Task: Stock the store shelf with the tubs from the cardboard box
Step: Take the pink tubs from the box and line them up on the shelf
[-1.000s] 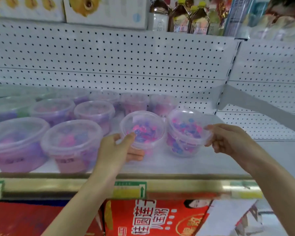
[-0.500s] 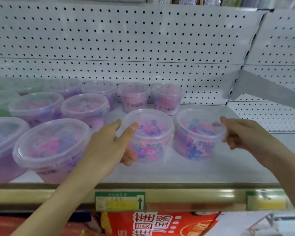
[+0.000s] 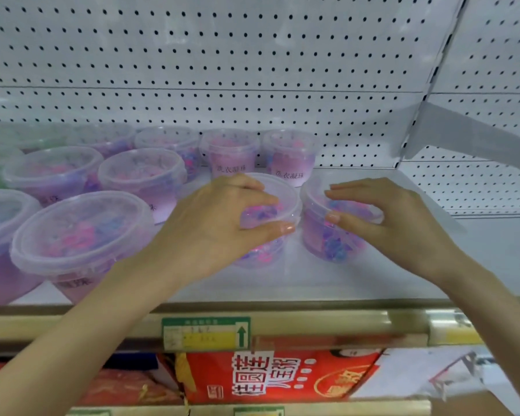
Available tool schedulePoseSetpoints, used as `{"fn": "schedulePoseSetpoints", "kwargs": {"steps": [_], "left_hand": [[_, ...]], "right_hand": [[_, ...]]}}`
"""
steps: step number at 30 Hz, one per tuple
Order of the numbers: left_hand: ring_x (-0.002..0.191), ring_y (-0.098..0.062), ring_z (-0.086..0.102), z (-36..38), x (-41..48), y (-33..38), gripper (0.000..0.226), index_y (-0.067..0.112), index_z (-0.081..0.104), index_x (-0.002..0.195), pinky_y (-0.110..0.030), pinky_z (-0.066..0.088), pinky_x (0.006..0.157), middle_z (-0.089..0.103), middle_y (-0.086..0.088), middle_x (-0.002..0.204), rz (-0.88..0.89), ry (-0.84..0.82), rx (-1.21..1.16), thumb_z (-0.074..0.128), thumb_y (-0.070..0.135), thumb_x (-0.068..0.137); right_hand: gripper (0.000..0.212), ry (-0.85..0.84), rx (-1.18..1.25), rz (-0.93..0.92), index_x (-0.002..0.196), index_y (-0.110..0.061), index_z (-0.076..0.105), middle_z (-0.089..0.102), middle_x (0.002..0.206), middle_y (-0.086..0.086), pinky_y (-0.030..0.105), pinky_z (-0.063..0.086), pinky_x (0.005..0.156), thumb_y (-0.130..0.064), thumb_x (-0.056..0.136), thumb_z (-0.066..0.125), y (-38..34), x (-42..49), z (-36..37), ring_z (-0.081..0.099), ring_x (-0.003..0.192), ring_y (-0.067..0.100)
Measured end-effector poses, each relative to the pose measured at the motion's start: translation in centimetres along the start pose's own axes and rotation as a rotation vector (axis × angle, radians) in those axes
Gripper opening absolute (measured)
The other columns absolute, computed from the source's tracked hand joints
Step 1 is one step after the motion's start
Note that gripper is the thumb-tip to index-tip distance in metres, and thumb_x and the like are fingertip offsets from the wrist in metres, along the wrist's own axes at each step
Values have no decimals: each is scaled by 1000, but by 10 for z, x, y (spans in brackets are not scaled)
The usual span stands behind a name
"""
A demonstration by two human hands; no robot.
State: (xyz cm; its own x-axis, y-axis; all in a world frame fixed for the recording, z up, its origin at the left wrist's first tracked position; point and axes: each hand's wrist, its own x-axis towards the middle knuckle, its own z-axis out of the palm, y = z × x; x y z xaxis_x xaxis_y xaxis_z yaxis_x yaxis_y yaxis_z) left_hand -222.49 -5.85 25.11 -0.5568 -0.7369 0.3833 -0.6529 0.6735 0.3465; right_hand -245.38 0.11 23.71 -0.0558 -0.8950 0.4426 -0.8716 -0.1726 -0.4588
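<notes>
- Red packaging (image 3: pixel 282 376) sits nearest, under the shelf (image 3: pixel 312 283).
- Left hand (image 3: pixel 219 226) fingers clamp the left tub (image 3: pixel 282 193); right hand (image 3: pixel 403 229) fingers clamp the right tub (image 3: pixel 330 238) just beside it, both on the shelf.
- Beyond the fingers, more tubs (image 3: pixel 231 154) line the pegboard (image 3: pixel 222 55).

A green-and-yellow price label (image 3: pixel 205 334) sits above a red package (image 3: pixel 282 376) (white characters printed across it); white pegboard (image 3: pixel 222 55) behind.

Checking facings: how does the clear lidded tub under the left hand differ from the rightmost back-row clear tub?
The left-hand clear tub shows only beads toward the camera; the rightmost back-row tub shows a printed label. The left hand grips the first tub's lid; the back-row tub stands untouched. Both are clear and lidded.
</notes>
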Motion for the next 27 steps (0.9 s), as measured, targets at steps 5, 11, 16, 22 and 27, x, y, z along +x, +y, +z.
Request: {"fn": "schedulePoseSetpoints", "kwargs": {"steps": [5, 11, 16, 22, 27], "left_hand": [[120, -5, 50, -8, 6, -10, 54, 37, 61, 119, -25, 39, 99, 54, 17, 131, 120, -127, 68, 55, 65, 73], [125, 7, 38, -40, 25, -23, 43, 44, 59, 113, -9, 21, 101, 49, 21, 134, 76, -418, -4, 66, 47, 70], [120, -11, 50, -16, 30, 1, 83, 31, 60, 117, -33, 38, 103, 55, 13, 130, -31, -288, 102, 50, 84, 54], [134, -10, 36, -16, 39, -6, 61, 27, 50, 133, -22, 26, 107, 38, 13, 146, 54, -382, 143, 67, 46, 77], [138, -10, 25, -33, 43, -16, 62, 39, 44, 134, -19, 18, 103, 27, 12, 151, 66, -438, 198, 67, 44, 77]], "right_hand": [[46, -15, -8, 5, 106, -35, 69, 55, 110, -31, 35, 39, 98, -60, 70, 55, -4, 1, -3, 52, 113, 6], [34, -28, -18, 16, 105, -37, 69, 60, 118, -26, 28, 37, 96, -52, 75, 63, -2, 3, -3, 53, 112, 2], [33, -82, 18, 29, 103, -41, 68, 58, 114, -31, 24, 35, 97, -53, 73, 62, 0, 6, -5, 53, 113, 1], [32, -88, 36, 18, 103, -41, 68, 60, 116, -28, 31, 38, 102, -52, 73, 64, 1, 7, -5, 56, 112, 3], [34, -101, 55, 29, 101, -43, 68, 61, 116, -27, 33, 39, 101, -55, 70, 63, 0, 8, -7, 57, 110, 7]]}}
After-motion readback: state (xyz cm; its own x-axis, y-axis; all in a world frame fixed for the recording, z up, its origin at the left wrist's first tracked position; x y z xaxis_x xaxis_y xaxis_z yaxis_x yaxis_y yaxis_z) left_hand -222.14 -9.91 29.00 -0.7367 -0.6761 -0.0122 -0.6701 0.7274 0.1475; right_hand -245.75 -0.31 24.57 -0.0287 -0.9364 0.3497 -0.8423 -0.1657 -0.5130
